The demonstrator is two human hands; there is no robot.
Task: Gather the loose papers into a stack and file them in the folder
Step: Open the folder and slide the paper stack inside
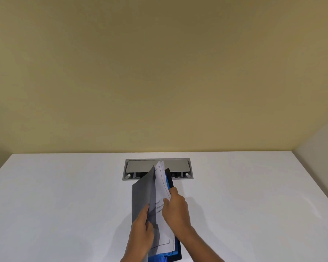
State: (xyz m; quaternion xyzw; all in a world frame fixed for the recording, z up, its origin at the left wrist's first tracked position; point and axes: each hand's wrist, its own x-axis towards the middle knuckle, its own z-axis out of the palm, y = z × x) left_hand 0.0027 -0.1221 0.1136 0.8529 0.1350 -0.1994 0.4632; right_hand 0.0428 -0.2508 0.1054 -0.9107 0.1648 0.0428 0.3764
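Note:
A folder with a grey front cover (142,195) and a dark blue back (170,179) stands half open above the white table, near the front middle. A stack of white printed papers (162,188) sits between the two covers. My left hand (141,233) grips the grey cover at its lower edge and holds it away from the sheets. My right hand (175,207) pinches the paper stack together with the folder's back, thumb on the top sheet.
The white table (64,195) runs to a yellow-beige wall (159,72). A grey metal cable box (157,168) with a hinged lid is set into the table just behind the folder. A pale side wall (322,140) stands at the right.

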